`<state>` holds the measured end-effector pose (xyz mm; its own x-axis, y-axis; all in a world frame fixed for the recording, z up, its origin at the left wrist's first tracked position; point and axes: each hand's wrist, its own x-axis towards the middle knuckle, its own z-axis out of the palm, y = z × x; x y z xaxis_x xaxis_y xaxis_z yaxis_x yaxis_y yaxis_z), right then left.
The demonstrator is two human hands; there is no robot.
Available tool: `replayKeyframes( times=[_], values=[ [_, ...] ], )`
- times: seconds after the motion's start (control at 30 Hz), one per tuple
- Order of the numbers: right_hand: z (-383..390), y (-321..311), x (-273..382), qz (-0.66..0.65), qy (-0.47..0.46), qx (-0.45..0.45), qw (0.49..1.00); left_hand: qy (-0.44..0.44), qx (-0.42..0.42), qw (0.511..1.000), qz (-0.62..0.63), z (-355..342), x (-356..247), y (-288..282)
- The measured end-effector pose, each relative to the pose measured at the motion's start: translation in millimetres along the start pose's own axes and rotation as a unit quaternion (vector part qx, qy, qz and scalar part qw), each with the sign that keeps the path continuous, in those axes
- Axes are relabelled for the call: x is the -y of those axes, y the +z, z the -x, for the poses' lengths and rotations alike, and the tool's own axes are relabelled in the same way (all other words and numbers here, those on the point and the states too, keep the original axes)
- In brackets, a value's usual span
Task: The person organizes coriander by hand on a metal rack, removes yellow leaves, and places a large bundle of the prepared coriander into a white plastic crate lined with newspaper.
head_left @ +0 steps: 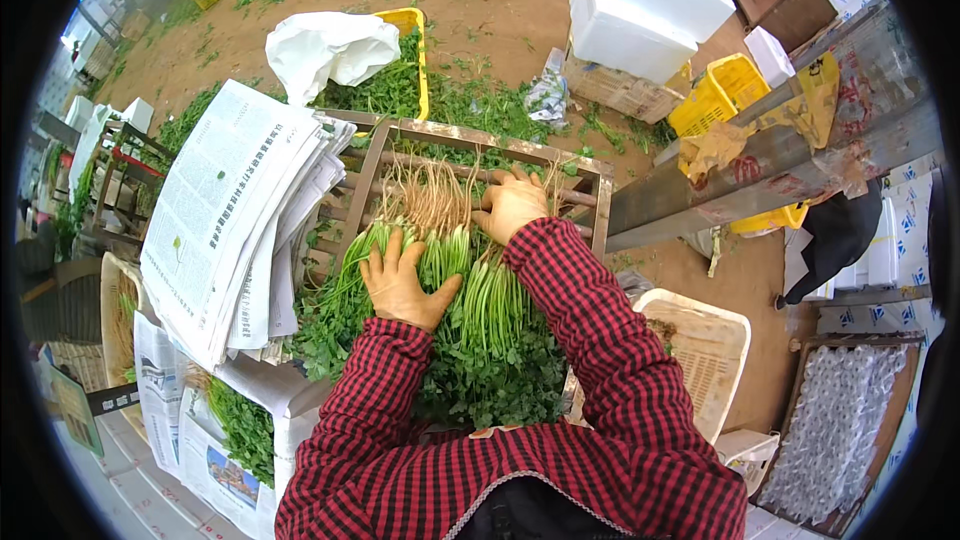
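Note:
A bundle of coriander-like greens (500,305) lies on a metal frame, with pale roots (430,195) pointing away from me and dark leaves toward my body. My left hand (403,280) rests on the stalks at the bundle's left side, fingers spread and thumb apart. Farther right, by the root end, my right hand (515,208) has its fingers bent over the plants. The root ends of the right-hand stalks are hidden beneath it. Rusty bars of the metal frame (372,172) show around the roots.
A thick newspaper stack (215,220) stands close on the left. Beyond the frame is a yellow crate (422,70) of greens with a white bag (325,48) on it. A metal post (760,175) slants on the right, above a pale plastic basket (715,340). White foam boxes (635,15) stand behind.

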<state>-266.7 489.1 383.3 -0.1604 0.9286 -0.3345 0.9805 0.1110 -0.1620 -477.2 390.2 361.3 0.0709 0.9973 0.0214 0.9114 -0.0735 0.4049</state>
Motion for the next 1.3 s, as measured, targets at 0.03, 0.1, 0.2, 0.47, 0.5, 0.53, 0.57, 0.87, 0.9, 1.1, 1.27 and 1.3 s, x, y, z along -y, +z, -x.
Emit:
replayKeyframes(
  times=[0.03,0.1,0.2,0.47,0.5,0.53,0.57,0.87,0.9,1.1,1.27,1.3],
  values=[
    [-1,0,-2,-0.013,-0.005,-0.009,1.000,0.001,-0.004,1.000,0.004,-2,0,0],
    [4,0,-2,-0.025,0.029,0.019,0.999,0.005,-0.011,1.000,0.000,0,0,-1],
    [17,4,8,0.015,0.026,-0.041,0.999,-0.002,-0.007,1.000,-0.001,1,1,-2],
    [10,25,15,-0.066,0.066,-0.043,0.995,0.009,-0.022,1.000,-0.012,0,0,3],
    [10,25,14,-0.096,0.068,-0.055,0.991,0.009,-0.021,1.000,-0.009,0,0,3],
    [9,26,13,-0.127,0.071,-0.069,0.987,0.011,-0.021,1.000,-0.006,0,1,2],
    [8,28,12,-0.158,0.073,-0.082,0.981,0.012,-0.021,1.000,-0.004,-1,2,2],
    [-21,-51,-24,-0.360,0.036,-0.500,0.787,-0.008,0.015,1.000,0.001,0,3,-2],
    [-24,-67,-37,-0.329,0.070,-0.518,0.786,-0.003,0.012,1.000,0.005,0,1,-2],
    [8,-36,-95,-0.329,0.072,-0.466,0.818,-0.013,0.018,1.000,0.001,1,2,-3],
    [115,33,-54,-0.339,0.120,-0.265,0.895,-0.021,0.023,1.000,-0.005,2,1,-5],
    [129,45,-23,-0.292,0.108,-0.254,0.916,-0.016,0.023,1.000,0.000,-1,-2,-2]
  ],
)
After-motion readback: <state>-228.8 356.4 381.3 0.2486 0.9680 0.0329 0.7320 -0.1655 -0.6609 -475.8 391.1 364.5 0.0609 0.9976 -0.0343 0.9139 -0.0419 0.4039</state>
